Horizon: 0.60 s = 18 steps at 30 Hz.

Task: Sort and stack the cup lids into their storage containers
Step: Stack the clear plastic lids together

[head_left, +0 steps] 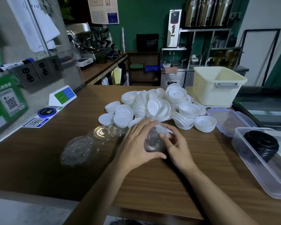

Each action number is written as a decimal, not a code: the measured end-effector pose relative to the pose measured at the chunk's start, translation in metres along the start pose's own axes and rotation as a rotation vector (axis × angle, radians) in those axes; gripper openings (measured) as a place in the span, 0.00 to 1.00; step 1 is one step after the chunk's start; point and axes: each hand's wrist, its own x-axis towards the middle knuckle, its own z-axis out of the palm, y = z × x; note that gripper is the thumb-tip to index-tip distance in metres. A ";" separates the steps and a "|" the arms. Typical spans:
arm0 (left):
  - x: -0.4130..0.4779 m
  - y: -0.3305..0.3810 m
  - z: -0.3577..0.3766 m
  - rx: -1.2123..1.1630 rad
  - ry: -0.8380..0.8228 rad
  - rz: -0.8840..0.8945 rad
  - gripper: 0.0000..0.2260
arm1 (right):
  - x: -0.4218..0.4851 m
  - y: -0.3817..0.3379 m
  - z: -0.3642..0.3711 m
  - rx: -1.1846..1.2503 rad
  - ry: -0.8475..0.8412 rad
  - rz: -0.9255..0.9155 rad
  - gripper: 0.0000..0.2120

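Our table bears one cream bin, one clear tub with one black stack, and a white pile past counting. Three loose clear lids lie left. Our left hand and right hand curl fingers round one more clear lid at mid-table.
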 end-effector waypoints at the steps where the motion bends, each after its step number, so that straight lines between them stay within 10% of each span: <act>1: -0.007 -0.004 -0.006 0.027 0.001 -0.022 0.46 | 0.001 0.002 0.000 -0.006 0.002 0.008 0.16; 18: -0.057 -0.020 -0.031 0.030 0.075 -0.144 0.30 | -0.004 -0.006 0.001 -0.044 0.084 -0.011 0.18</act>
